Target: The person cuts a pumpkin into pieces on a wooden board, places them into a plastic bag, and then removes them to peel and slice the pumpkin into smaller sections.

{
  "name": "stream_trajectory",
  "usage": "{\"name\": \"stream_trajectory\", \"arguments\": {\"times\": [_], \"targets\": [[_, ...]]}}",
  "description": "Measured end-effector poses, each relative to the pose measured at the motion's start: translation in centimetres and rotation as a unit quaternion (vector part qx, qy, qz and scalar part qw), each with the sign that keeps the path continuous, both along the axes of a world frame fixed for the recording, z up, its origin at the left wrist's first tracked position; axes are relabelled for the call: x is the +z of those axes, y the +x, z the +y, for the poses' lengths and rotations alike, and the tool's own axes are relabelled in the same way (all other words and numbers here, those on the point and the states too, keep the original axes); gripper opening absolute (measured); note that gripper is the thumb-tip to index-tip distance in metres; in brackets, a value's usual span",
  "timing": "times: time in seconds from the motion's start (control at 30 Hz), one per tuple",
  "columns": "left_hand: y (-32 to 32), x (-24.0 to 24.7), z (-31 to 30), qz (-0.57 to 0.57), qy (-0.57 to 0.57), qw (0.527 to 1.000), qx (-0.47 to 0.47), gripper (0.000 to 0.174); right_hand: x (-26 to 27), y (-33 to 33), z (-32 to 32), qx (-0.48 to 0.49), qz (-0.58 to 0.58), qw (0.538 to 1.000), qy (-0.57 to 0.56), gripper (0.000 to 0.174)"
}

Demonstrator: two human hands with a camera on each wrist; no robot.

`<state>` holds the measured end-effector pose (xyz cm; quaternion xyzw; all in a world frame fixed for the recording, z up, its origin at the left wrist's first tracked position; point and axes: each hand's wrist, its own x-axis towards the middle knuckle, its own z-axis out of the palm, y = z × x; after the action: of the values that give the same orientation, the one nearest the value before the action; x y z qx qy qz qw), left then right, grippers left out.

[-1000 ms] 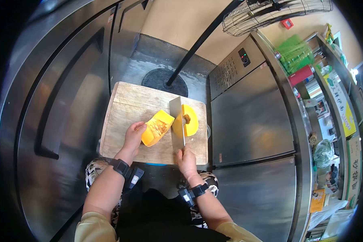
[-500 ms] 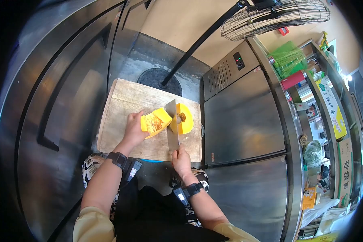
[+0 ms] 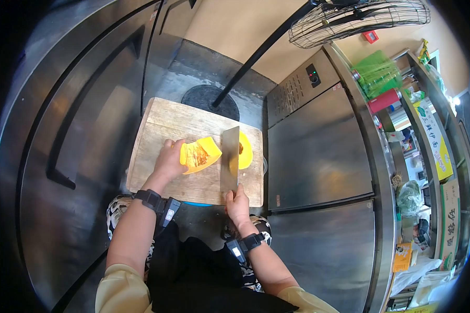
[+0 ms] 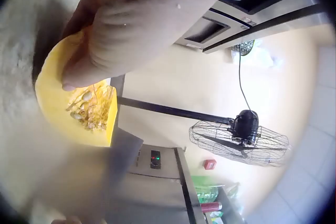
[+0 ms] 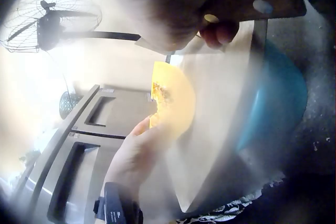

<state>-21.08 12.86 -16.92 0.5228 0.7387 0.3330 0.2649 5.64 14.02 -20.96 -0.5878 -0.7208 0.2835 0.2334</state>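
My left hand (image 3: 169, 160) grips a pumpkin piece (image 3: 202, 156) by its left end, over the cutting board (image 3: 164, 122). In the left wrist view, the thumb lies on the inner side of this pumpkin piece (image 4: 58, 113), next to stringy pulp and seeds. My right hand (image 3: 237, 206) holds a cleaver (image 3: 228, 161) by its handle, the broad blade standing between the two pumpkin pieces. Just right of the blade sits a second pumpkin piece (image 3: 246, 152), its left part hidden behind the metal. The right wrist view shows the cleaver's wooden handle (image 5: 247, 6) in the fist.
A standing fan's round base (image 3: 211, 101) is on the floor behind the board. Steel cabinets (image 3: 318, 151) flank the board at right, with a steel door (image 3: 96, 125) at left. Something blue (image 5: 278, 92) shows below the board's near edge. Crowded shelves (image 3: 423, 156) are farther right.
My left hand has turned the held pumpkin piece and shifted it slightly left, its hollow now facing more toward me. The cleaver has tilted, covering more of the second piece.
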Motion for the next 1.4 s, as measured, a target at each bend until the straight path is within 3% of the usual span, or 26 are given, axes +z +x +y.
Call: {"name": "stream_trajectory", "arguments": {"times": [0.23,0.43,0.83,0.93,1.03,1.13,1.17,1.23,1.33,1.4], "targets": [[0.0,-0.1,-0.2,0.012,-0.009,1.0,-0.014,0.084,1.8,-1.2,-1.0,0.03,-0.104,0.992,0.061,0.017],[0.1,0.1,-0.2,0.016,0.005,1.0,-0.016,0.082,2.8,-2.1,-1.4,0.029,-0.115,0.993,0.027,0.019],[0.4,0.9,-0.7,0.031,-0.032,0.999,0.001,0.076,-0.8,-0.3,0.1,-0.007,-0.019,1.0,-0.004,0.02],[0.4,1.2,-0.7,-0.021,-0.057,0.998,0.002,0.082,-0.1,-0.8,-0.2,0.006,-0.038,0.999,0.014,0.021],[1.3,-0.2,0.0,-0.062,0.037,0.988,0.133,0.076,1.0,-1.4,-0.7,0.014,-0.064,0.997,0.027,0.022],[0.1,-4.5,2.1,-0.201,0.023,0.955,0.217,0.068,1.5,-1.6,-0.9,0.022,-0.101,0.994,0.046,0.025],[0.1,-4.9,2.0,-0.325,-0.001,0.926,0.19,0.065,1.6,-1.6,-1.0,0.017,-0.103,0.994,0.042,0.024],[0.2,-3.1,0.9,-0.555,-0.047,0.821,0.125,0.059,1.9,-1.8,-1.1,0.007,-0.105,0.994,0.033,0.024],[0.6,-2.0,0.5,-0.565,-0.011,0.815,0.132,0.048,1.9,-1.8,-1.0,0.009,-0.102,0.994,0.024,0.024],[1.1,-4.8,1.4,-0.543,0.055,0.824,0.155,0.044,2.1,-1.7,-0.9,0.016,-0.097,0.995,0.012,0.028]]}}
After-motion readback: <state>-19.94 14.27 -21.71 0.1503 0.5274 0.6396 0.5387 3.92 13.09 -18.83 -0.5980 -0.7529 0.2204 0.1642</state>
